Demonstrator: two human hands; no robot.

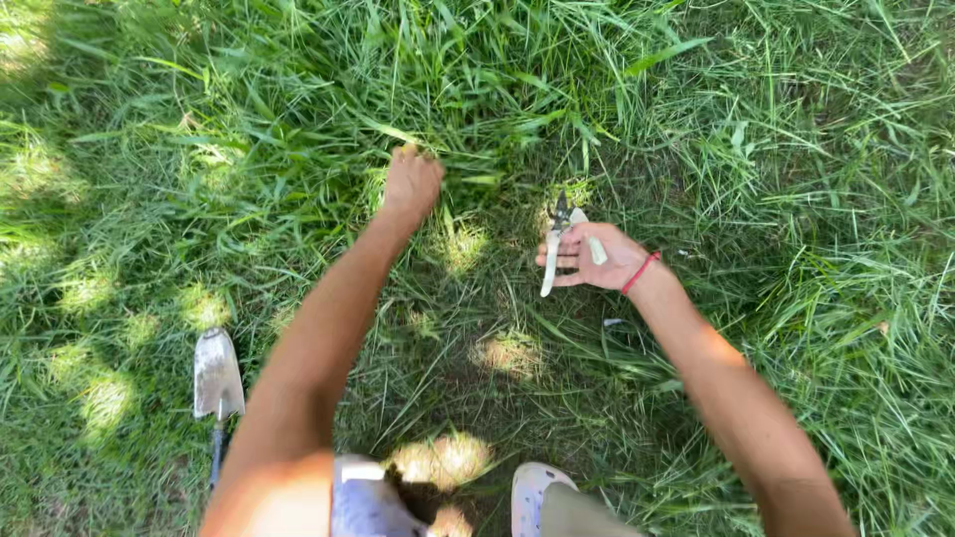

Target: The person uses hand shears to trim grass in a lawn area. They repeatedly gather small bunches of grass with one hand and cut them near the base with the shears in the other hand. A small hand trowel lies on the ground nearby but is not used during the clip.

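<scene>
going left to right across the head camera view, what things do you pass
grey metal trowel lying in the grass → left hand gripping a tuft of long grass → white-handled pruning shears → right hand holding them → red band on that wrist

2 hands, 1 pair of shears, 1 trowel, 1 shoe
</scene>
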